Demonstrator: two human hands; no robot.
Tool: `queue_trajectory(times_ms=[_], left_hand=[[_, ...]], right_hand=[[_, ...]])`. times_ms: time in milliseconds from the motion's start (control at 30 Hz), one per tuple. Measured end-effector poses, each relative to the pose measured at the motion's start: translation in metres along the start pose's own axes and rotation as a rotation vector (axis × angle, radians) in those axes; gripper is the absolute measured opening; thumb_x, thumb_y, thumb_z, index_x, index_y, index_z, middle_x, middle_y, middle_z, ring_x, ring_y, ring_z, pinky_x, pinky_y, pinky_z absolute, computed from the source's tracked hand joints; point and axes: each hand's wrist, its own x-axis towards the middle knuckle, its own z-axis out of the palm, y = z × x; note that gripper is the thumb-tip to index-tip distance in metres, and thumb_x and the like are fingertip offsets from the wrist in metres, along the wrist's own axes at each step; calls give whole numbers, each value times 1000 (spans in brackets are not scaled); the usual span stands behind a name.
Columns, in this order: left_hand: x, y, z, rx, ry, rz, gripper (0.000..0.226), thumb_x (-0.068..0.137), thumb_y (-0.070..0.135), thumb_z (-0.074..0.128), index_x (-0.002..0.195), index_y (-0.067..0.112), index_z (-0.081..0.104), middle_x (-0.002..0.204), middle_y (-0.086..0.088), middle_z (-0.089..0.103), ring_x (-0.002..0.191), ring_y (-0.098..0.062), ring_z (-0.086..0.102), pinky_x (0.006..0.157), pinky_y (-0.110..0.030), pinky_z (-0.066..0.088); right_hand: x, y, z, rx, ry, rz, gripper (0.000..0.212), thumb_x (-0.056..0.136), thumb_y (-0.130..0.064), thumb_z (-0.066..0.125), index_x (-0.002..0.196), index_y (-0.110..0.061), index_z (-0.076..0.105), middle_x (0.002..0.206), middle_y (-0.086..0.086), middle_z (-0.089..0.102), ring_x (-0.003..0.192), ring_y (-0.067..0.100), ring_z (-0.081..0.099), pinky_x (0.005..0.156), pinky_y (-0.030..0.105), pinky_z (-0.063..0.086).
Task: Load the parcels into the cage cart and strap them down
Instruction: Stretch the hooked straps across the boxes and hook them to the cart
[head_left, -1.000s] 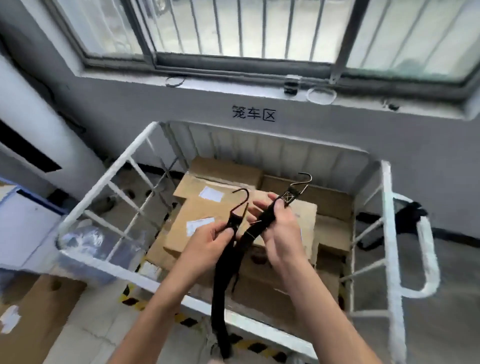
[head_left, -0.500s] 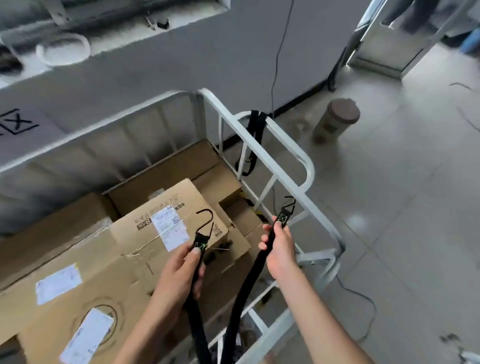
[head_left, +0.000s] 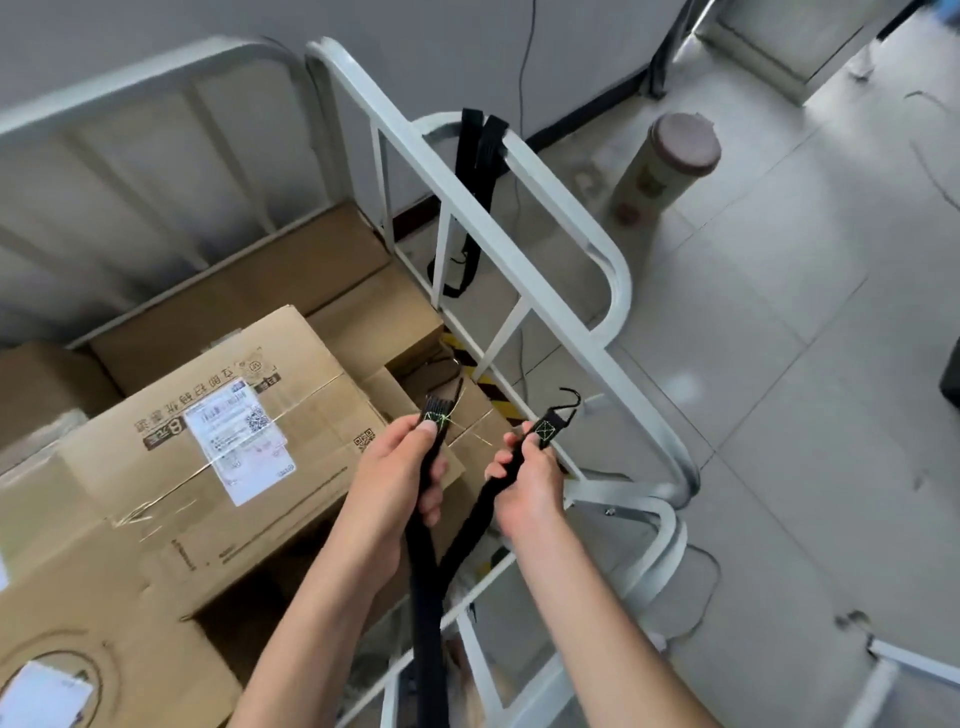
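Head view: flat black strap (head_left: 429, 597), metal hooks (head_left: 571, 404)

A white shipping label (head_left: 239, 447) carrying a QR code tops a cardboard parcel (head_left: 104, 467), beside upside-down Chinese print (head_left: 208, 397), all too blurred to be read.

Our head camera looks steeply down, close over left hand (head_left: 400, 470) and right hand (head_left: 531, 486), white metal cage cart (head_left: 415, 143) beyond.

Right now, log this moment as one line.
left hand: grips strap end | right hand: grips other end | hook: unattached | parcels: in cage cart
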Motion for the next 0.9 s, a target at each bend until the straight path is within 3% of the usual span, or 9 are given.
queue_trajectory(times_ms=[200,333,433,600,800,833,900], left_hand=[[14,1,38,30,-59,-11,35,104,25,47,72,27,59,56,4,48,40,-10,33,40,-20,30],[14,8,45,52,-60,-20,35,105,24,46,72,28,58,58,3,48,41,-11,31,41,-21,29],[11,16,50,30,-37,-15,30,104,22,46,75,21,50,56,2,45,39,-11,30,38,-20,27],[-8,27,67,5,-51,-13,40,103,22,48,64,26,54,54,2,46,37,-11,33,38,-19,25],[-41,35,78,72,-63,27,19,104,20,47,86,13,51,59,-2,45,41,-13,33,39,-22,28],[-50,34,76,80,-64,33,19,104,21,47,87,13,51,60,-3,46,41,-13,34,38,-22,29],[-66,29,66,70,-69,39,21,105,21,47,87,11,50,60,-4,45,41,-14,34,38,-22,29]], right_hand=[[-4,-12,-30,123,129,-12,20,108,-17,36,94,-18,50,73,2,50,38,7,39,33,15,27],[5,-36,-11,144,23,44,21,108,-20,36,95,-19,52,73,0,48,37,6,37,32,16,26],[0,-33,10,9,-108,95,21,108,-22,35,94,-18,50,69,-1,46,34,6,38,32,15,25],[-30,-30,5,-183,-95,14,19,107,-22,39,104,-12,54,68,4,53,47,14,44,45,22,35],[-108,-19,-23,-407,-168,-97,22,103,-13,39,100,-8,61,64,0,66,54,12,63,52,22,51],[-123,-16,-27,-432,-185,-108,24,103,-12,39,101,-11,62,71,0,71,61,11,68,57,24,55],[-146,-7,-36,-504,-198,-133,23,105,-16,40,115,-18,61,105,9,73,92,18,72,82,36,59]])
